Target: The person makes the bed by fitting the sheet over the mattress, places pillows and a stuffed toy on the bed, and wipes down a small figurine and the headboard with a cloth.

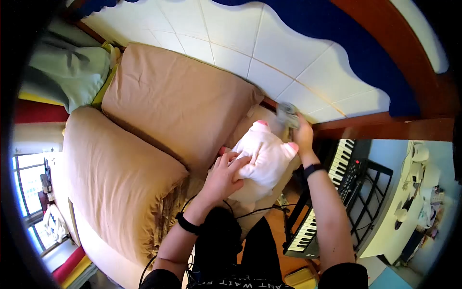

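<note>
A white plush toy [262, 161] with pink tips lies in front of me on the edge of the bed, above my knees. My left hand [225, 176] grips its near left side, fingers curled into the soft fabric. Beyond the plush toy, close to the tiled wall, my right hand [302, 135] is closed on a grey object [287, 114]. That object is smeared by motion, so I cannot make out its kind. Part of the right hand's fingers is hidden behind it.
A large brown pillow [178, 96] leans against the tiled wall [269, 43], with another brown cushion [110, 178] to the left. To the right, a keyboard piano [308, 226] stands on a black stand. A black cable [269, 208] crosses near my knees.
</note>
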A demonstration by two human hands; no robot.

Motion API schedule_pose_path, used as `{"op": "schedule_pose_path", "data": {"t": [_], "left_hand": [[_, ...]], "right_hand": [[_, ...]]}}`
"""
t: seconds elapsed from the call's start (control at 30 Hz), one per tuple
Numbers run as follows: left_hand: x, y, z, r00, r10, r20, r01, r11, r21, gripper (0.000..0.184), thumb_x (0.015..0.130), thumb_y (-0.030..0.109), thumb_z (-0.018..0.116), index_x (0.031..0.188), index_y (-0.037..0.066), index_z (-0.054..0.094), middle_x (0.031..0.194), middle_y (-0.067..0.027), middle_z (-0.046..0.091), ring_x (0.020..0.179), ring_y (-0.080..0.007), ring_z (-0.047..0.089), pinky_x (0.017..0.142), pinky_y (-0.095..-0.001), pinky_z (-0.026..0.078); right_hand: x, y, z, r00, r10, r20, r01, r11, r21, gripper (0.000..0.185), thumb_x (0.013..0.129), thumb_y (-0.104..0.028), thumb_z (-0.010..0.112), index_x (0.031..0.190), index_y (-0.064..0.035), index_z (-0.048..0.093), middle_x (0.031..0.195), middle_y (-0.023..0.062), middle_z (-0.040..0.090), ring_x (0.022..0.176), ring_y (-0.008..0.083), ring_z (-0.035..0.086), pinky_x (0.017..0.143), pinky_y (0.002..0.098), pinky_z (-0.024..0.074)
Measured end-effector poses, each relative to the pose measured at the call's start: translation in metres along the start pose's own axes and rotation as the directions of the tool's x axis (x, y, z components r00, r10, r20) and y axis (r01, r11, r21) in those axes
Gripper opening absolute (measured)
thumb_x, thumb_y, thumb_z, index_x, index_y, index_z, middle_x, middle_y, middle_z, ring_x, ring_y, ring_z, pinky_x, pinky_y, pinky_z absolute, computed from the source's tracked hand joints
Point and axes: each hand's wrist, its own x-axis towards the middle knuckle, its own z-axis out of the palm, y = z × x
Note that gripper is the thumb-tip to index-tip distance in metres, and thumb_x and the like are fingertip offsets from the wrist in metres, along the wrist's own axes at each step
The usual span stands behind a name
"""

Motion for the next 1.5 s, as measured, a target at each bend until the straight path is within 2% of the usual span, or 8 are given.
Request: {"op": "schedule_pose_path", "data": {"t": [0.2, 0.33, 0.47, 0.63, 0.93, 1.27, 1.33, 1.5], "left_hand": [[-0.004, 0.007, 0.002, 1.000, 0.004, -0.005, -0.004, 0.999, 0.037, 0.060, 0.065, 0.010, 0.067, 0.121, 0.025, 0.051, 0.120, -0.0103, 0.044, 0.108, -0.0323, 0.045, 0.092, -0.0411, 0.041], [0.000, 0.011, 0.005, 1.000, 0.000, -0.016, 0.001, 0.997, 0.082, 0.060, 0.064, 0.012, 0.069, 0.120, 0.023, 0.051, 0.119, -0.0098, 0.045, 0.109, -0.0316, 0.045, 0.091, -0.0422, 0.042], [0.002, 0.013, 0.006, 1.000, -0.016, 0.022, 0.013, 0.991, 0.137, 0.059, 0.066, 0.012, 0.066, 0.122, 0.026, 0.051, 0.120, -0.0095, 0.044, 0.110, -0.0310, 0.045, 0.090, -0.0398, 0.043], [0.005, 0.007, 0.008, 1.000, 0.016, 0.001, -0.016, 0.994, 0.108, 0.059, 0.066, 0.011, 0.066, 0.121, 0.026, 0.051, 0.119, -0.0088, 0.045, 0.110, -0.0307, 0.045, 0.090, -0.0396, 0.044], [0.005, 0.013, 0.005, 1.000, 0.002, 0.021, -0.004, 0.993, 0.119, 0.058, 0.065, 0.011, 0.066, 0.120, 0.024, 0.051, 0.118, -0.0098, 0.046, 0.110, -0.0315, 0.046, 0.089, -0.0401, 0.045], [0.011, 0.015, 0.008, 0.998, -0.048, 0.046, 0.042, 0.991, 0.130, 0.058, 0.065, 0.012, 0.067, 0.120, 0.024, 0.051, 0.119, -0.0105, 0.045, 0.111, -0.0334, 0.044, 0.088, -0.0411, 0.044], [0.008, 0.013, 0.011, 0.999, -0.039, 0.030, 0.034, 0.989, 0.145, 0.059, 0.065, 0.012, 0.067, 0.121, 0.023, 0.050, 0.119, -0.0113, 0.045, 0.110, -0.0341, 0.044, 0.089, -0.0417, 0.043], [0.011, 0.023, 0.014, 0.999, 0.046, -0.010, -0.044, 0.985, 0.170, 0.061, 0.066, 0.012, 0.066, 0.123, 0.022, 0.048, 0.119, -0.0137, 0.044, 0.112, -0.0360, 0.042, 0.092, -0.0422, 0.041]], "right_hand": [[0.041, 0.066, 0.019, 0.962, 0.156, -0.225, -0.062, 0.924, 0.376, 0.038, 0.075, -0.010, 0.061, 0.110, 0.0034, 0.054, 0.095, 0.0183, 0.063, 0.084, 0.0269, 0.061, 0.075, 0.0320, 0.0479], [0.023, -0.047, 0.003, 0.995, 0.099, -0.007, -0.033, 0.401, 0.916, 0.035, 0.076, -0.003, 0.061, 0.110, 0.0041, 0.052, 0.102, 0.0098, 0.059, 0.090, 0.0214, 0.056, 0.079, 0.0300, 0.0453], [0.036, -0.018, 0.048, 0.985, 0.125, -0.117, 0.056, 0.410, 0.911, 0.035, 0.078, 0.000, 0.058, 0.111, 0.0036, 0.050, 0.104, 0.0103, 0.057, 0.090, 0.0203, 0.056, 0.081, 0.0311, 0.0453], [0.044, 0.020, 0.050, 0.888, 0.342, 0.308, -0.356, 0.086, 0.931, 0.018, 0.084, -0.008, 0.057, 0.101, -0.0022, 0.056, 0.091, 0.0078, 0.063, 0.080, 0.0213, 0.061, 0.070, 0.0332, 0.0509], [-0.009, -0.105, -0.106, 0.986, 0.085, -0.147, 0.130, 0.180, 0.975, 0.025, 0.090, -0.025, 0.053, 0.105, -0.0048, 0.056, 0.091, 0.0057, 0.061, 0.078, 0.0151, 0.060, 0.062, 0.0279, 0.0503], [-0.001, 0.030, -0.024, 0.930, 0.222, 0.292, -0.303, 0.015, 0.953, 0.019, 0.094, -0.020, 0.043, 0.102, -0.0069, 0.055, 0.099, 0.0058, 0.061, 0.082, 0.0196, 0.060, 0.071, 0.0310, 0.0507], [0.012, 0.035, -0.026, 0.833, 0.409, 0.374, -0.260, -0.307, 0.915, 0.019, 0.093, -0.018, 0.045, 0.105, -0.0059, 0.054, 0.099, 0.0062, 0.061, 0.086, 0.0197, 0.059, 0.074, 0.0304, 0.0503], [-0.044, -0.084, -0.110, 0.921, 0.307, -0.240, 0.204, 0.147, 0.968, 0.023, 0.089, -0.012, 0.051, 0.111, -0.0036, 0.051, 0.104, 0.0079, 0.058, 0.089, 0.0186, 0.058, 0.077, 0.0304, 0.0487]]}}
